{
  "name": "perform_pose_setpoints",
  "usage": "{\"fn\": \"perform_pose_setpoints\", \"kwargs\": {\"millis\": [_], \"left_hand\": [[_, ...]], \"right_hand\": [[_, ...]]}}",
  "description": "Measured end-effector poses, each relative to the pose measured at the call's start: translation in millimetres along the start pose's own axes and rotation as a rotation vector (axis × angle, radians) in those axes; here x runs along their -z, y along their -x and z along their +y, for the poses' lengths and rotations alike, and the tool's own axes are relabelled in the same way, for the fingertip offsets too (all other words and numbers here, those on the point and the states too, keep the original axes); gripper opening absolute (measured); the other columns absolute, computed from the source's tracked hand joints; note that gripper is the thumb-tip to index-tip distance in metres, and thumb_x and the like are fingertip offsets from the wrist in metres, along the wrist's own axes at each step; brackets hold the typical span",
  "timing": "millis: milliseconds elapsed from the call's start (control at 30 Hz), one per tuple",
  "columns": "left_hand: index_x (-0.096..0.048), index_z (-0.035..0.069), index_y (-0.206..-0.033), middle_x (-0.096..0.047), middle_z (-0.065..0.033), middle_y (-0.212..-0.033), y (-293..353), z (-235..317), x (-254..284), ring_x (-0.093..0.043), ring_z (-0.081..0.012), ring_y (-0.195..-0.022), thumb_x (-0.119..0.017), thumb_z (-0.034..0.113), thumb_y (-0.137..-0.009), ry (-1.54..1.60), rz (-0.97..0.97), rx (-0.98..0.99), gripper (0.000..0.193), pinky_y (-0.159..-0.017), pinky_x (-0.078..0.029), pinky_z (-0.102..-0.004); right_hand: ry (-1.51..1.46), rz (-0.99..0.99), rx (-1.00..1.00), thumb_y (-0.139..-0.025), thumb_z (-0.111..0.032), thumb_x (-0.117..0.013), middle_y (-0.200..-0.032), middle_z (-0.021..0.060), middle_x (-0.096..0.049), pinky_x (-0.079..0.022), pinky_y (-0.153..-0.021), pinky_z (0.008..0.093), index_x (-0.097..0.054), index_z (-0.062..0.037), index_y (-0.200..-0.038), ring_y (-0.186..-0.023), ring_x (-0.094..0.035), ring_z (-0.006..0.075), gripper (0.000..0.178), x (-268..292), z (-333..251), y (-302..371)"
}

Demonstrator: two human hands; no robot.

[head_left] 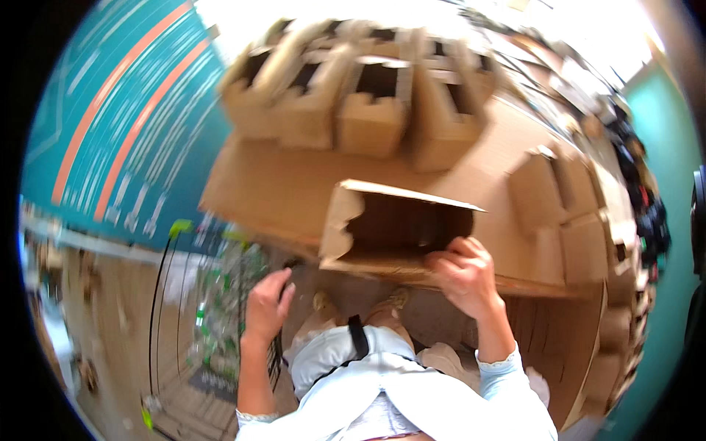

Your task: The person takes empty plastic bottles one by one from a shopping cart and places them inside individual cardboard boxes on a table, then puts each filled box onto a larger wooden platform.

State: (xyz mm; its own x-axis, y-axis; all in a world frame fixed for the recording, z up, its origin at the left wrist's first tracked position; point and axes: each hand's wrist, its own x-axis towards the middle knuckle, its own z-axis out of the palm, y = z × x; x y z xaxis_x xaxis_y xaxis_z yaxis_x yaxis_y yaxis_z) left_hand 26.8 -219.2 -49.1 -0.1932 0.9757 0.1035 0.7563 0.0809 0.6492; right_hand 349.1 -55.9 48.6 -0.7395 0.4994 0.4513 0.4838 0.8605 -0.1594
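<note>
My right hand [465, 278] is closed on the near right edge of an open cardboard box [337, 224]. The box lies tilted at the near edge of a cardboard-covered surface [272, 176], its opening toward me and its inside dark. A faint lighter patch shows inside, but I cannot make out what it is. My left hand [266, 309] hangs to the left of the box, holding nothing, its thumb and fingers slightly apart. Nearest to it is a black wire cart [156, 323] with green corners.
Several tall open cardboard boxes [375, 117] stand in rows at the far side. More boxes [537, 184] are stacked on the right. Clear bottles with green parts [213, 331] fill the cart. A teal board with orange stripes [125, 125] rises at the far left.
</note>
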Motion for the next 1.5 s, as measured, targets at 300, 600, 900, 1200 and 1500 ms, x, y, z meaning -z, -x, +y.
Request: {"fn": "perform_pose_setpoints", "kwargs": {"millis": [300,600,900,1200,1500], "left_hand": [[-0.068,0.0,-0.107,-0.069,-0.021,-0.105,166,-176,50,-0.066,-0.0377,-0.095,-0.067,0.016,-0.084,-0.06,0.138,0.765,0.028,-0.082,-0.053,-0.0428],[-0.066,0.0,-0.115,-0.069,-0.0213,-0.109,281,-364,-132,-0.066,-0.0354,-0.103,-0.079,0.036,-0.071,-0.286,-0.646,0.925,0.059,-0.088,-0.052,-0.044],[-0.048,-0.007,-0.133,-0.061,-0.0237,-0.127,345,-354,-189,-0.061,-0.0348,-0.116,-0.092,0.055,-0.048,-0.057,-0.562,1.314,0.114,-0.096,-0.051,-0.0414],[-0.056,-0.006,-0.125,-0.063,-0.0238,-0.123,356,-439,-243,-0.061,-0.0355,-0.114,-0.09,0.055,-0.051,0.057,-0.603,1.015,0.103,-0.097,-0.049,-0.0434],[-0.058,-0.004,-0.125,-0.064,-0.0196,-0.116,293,-447,-216,-0.059,-0.0305,-0.115,-0.082,0.044,-0.063,-0.1,-0.746,1.028,0.082,-0.098,-0.048,-0.0428]], "right_hand": [[-0.222,-0.146,-0.315,-0.071,0.002,-0.076,-0.064,0.0126,-0.052,-0.044,-0.06,0.0388,-0.061,0.0012,-0.079,-0.066,-0.054,0.0304,0.017,-44,18,1],[-0.216,-0.268,-0.407,-0.077,-0.001,-0.075,-0.077,0.0146,-0.061,-0.046,-0.062,0.0353,-0.065,0.0037,-0.089,-0.068,-0.057,0.0292,0.016,-28,24,-3],[-0.107,-0.309,-0.539,-0.078,-0.001,-0.074,-0.076,0.0146,-0.058,-0.043,-0.061,0.035,-0.064,0.005,-0.086,-0.066,-0.053,0.0269,0.014,-19,16,10],[-0.064,-0.285,-0.503,-0.077,-0.009,-0.076,-0.077,0.0165,-0.06,-0.047,-0.067,0.0426,-0.067,0.0007,-0.087,-0.074,-0.058,0.0362,0.016,-48,20,-18],[-0.044,-0.265,-0.347,-0.08,-0.016,-0.075,-0.078,0.0137,-0.064,-0.051,-0.068,0.043,-0.066,-0.004,-0.084,-0.076,-0.061,0.0326,0.015,-60,28,-33]]}}
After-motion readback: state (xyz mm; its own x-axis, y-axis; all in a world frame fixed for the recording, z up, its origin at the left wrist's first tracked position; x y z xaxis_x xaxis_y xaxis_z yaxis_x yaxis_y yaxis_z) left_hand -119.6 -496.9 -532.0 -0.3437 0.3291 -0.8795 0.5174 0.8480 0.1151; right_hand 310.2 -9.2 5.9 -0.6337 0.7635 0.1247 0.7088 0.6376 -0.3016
